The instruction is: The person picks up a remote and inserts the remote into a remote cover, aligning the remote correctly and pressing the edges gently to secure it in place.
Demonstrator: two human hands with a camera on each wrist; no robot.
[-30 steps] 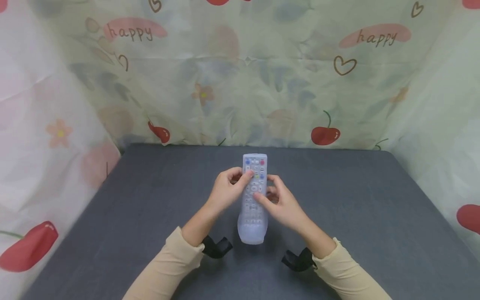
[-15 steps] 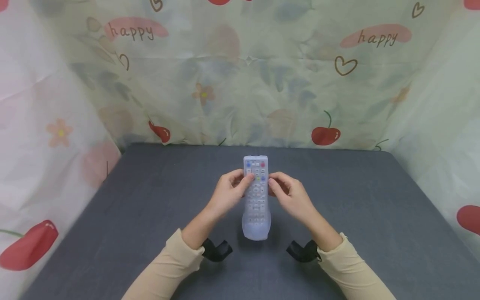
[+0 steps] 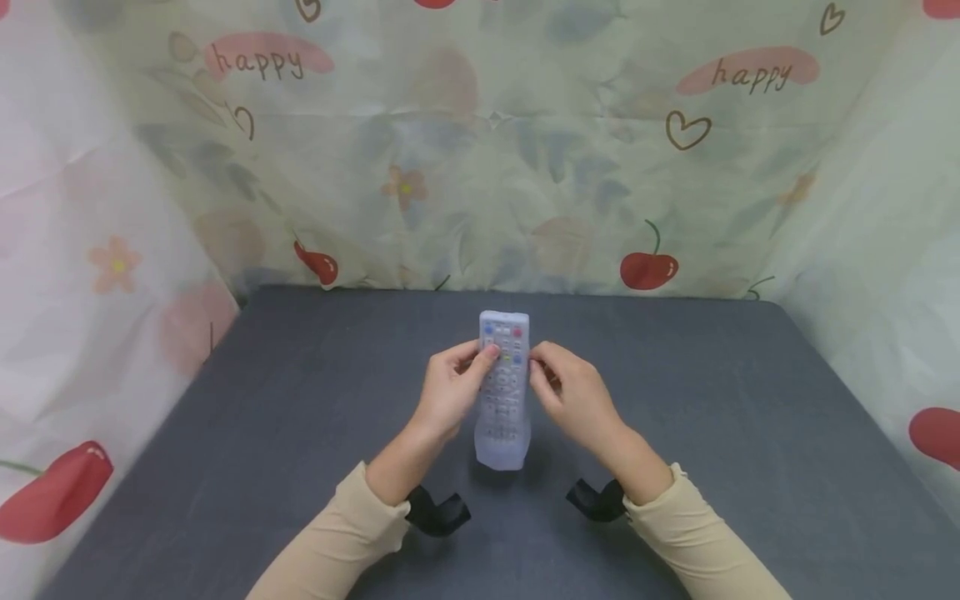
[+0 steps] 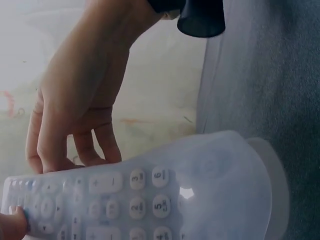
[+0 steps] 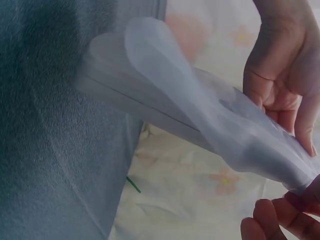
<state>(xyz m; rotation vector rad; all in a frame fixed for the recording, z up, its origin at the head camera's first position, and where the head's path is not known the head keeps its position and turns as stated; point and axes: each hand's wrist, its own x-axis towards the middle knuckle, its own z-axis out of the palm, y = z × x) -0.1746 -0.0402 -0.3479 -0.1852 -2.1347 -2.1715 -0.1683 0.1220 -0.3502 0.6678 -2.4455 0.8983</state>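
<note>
A pale remote control (image 5: 110, 75) in a translucent soft cover (image 3: 501, 450) is held upright over the dark table. Its buttons show through the cover. In the right wrist view the cover stands away from the grey body at the lower end. My left hand (image 3: 442, 392) grips the upper left side, thumb on the button face and fingers behind. At the upper right edge, my right hand (image 3: 577, 392) pinches the cover between thumb and curled fingers. The left wrist view shows the right hand's fingers at that edge; its thumb tip is hidden there.
The dark table (image 3: 300, 400) lies below both hands. A printed fabric curtain (image 3: 487, 192) hangs behind it and along both sides. Black straps (image 3: 438, 512) stick out from the wrists beside the beige sleeves.
My right thumb has left the button face and now pinches the right edge with the fingers. The cover's lower end has risen slightly and looks more pulled out of shape. The left hand keeps its grip.
</note>
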